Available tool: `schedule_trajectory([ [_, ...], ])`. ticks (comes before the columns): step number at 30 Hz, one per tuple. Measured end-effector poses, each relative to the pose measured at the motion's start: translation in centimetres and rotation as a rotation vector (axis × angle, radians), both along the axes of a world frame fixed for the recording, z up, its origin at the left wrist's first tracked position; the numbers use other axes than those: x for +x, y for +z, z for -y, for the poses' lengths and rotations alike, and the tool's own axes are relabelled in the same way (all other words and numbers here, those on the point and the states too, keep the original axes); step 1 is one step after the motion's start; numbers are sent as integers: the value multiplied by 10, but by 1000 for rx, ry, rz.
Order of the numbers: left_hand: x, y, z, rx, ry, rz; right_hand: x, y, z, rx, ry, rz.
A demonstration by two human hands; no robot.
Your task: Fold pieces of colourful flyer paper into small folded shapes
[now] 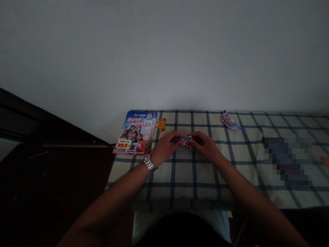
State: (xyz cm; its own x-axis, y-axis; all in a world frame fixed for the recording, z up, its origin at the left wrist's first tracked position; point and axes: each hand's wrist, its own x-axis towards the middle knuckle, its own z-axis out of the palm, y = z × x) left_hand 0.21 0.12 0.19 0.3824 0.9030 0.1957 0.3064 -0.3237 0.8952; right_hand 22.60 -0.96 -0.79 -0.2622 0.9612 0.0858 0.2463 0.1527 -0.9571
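Observation:
Between my two hands, just above the checked tablecloth, is a small folded piece of printed paper (pixel 187 140) in white, blue and red. My left hand (pixel 168 145), with a metal watch (pixel 150 163) on its wrist, pinches the paper's left end. The right end is gripped by the thumb and fingers of my right hand (pixel 204 145). Part of the paper is hidden by the fingers. To the left of my hands lies a stack of printed flyers (pixel 137 133), with an orange bear-shaped piece (pixel 161 124) against its right edge.
A folded or crumpled printed paper (pixel 228 121) lies at the back right of the table. Further right is a dark, pixelated object (pixel 286 161). The blue-and-white checked tablecloth (pixel 183 175) reaches the wall (pixel 180 55). At the far right edge, part of a hand (pixel 325 161) shows.

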Motion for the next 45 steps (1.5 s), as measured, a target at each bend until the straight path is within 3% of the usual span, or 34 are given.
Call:
schedule_trajectory([
  [18,1,-1,0,-38,-14,35,0,4,2,-26,-19,54],
  [27,-1,-2,-3,-92,37,221,2,7,1,36,-93,66],
  [39,-1,2,-2,-144,84,225,-1,10,3,41,-90,44],
  [45,0,0,-2,-238,75,327,-3,13,4,54,-115,52],
])
